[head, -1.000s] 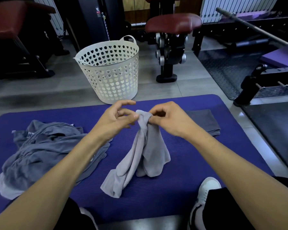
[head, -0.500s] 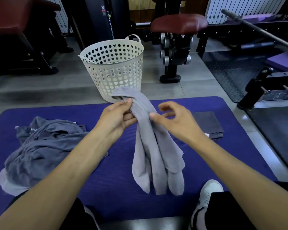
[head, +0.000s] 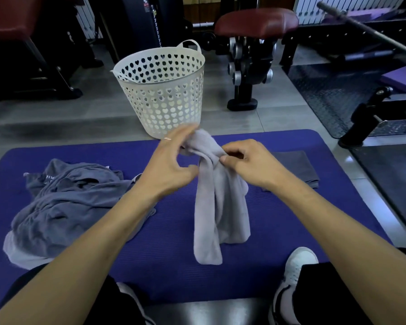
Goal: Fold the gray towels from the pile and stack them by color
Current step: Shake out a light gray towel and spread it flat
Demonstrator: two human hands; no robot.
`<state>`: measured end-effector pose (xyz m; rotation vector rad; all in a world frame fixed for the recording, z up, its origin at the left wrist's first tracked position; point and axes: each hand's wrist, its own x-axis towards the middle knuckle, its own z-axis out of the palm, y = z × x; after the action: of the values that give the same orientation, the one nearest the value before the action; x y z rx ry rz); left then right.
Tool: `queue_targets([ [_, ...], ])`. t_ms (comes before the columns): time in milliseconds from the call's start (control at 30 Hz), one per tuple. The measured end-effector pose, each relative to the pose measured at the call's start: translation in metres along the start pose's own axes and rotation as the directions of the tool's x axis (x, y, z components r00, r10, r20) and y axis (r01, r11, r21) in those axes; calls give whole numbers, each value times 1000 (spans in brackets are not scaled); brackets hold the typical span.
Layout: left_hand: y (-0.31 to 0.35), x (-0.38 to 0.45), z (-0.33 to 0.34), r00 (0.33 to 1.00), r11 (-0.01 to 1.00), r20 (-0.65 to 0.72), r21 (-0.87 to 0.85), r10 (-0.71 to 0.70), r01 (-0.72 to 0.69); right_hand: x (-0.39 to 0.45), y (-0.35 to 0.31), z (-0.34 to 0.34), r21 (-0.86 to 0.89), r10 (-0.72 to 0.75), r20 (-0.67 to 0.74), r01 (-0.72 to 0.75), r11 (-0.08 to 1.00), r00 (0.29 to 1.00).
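Note:
A light gray towel (head: 220, 207) hangs bunched over the purple mat (head: 164, 266), its lower ends lying on the mat. My right hand (head: 249, 163) pinches it near the top. My left hand (head: 171, 165) is blurred, its fingers stretched out against the towel's upper end and its thumb apart from the cloth. A crumpled pile of gray towels (head: 63, 202) lies on the left of the mat. One folded dark gray towel (head: 298, 167) lies flat on the mat's right side, partly behind my right hand.
A white perforated basket (head: 162, 90) stands on the floor just beyond the mat. Gym machines (head: 251, 66) and a barbell (head: 366, 31) fill the background. My white shoe (head: 295, 266) rests on the mat's near right.
The towel was lifted off the mat and turned. My right hand went from loosely touching it to pinching it near the top. My left hand's grip opened and its fingers stretched out.

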<state>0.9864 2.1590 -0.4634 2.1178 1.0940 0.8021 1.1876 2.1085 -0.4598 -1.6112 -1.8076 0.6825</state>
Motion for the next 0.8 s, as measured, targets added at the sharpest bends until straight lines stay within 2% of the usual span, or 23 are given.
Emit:
queue_targets([
  [67,8,-3,5,992,997,102,10,76,-78,2,-2,-6,68,-16,24,14,998,1000],
  [133,9,-2,10,993,994,116,-110,16,-3,2,-2,-8,166,-7,-12,9,986,1000],
  [200,8,1,12,994,962,88,-260,-57,79,1,-5,-7,296,31,-94,-1,955,995],
  [333,11,5,24,977,898,-44,-406,-207,172,-4,3,3,473,134,-244,-3,881,961],
  [400,11,7,25,932,791,-62,-551,-357,267,-10,15,12,435,168,-244,-47,899,955],
  [467,7,11,18,875,641,-5,-683,-484,350,-17,28,23,363,187,-213,-100,926,959],
  [533,0,11,8,855,547,61,-745,-514,382,-23,39,32,308,216,-158,-160,938,963],
  [633,-5,5,-1,854,466,119,-795,-507,387,-26,50,42,106,225,-83,-216,971,971],
  [700,-8,2,-3,833,455,167,-773,-527,442,-23,50,43,46,214,-119,-209,977,970],
  [733,-10,1,-5,798,500,174,-698,-577,513,-20,46,39,65,198,-157,-190,980,968],
  [767,-14,1,-7,758,593,154,-532,-634,604,-17,39,34,106,178,-200,-160,981,963],
  [800,-20,0,-9,734,694,107,-261,-670,671,-13,31,28,154,155,-233,-121,981,960],
])
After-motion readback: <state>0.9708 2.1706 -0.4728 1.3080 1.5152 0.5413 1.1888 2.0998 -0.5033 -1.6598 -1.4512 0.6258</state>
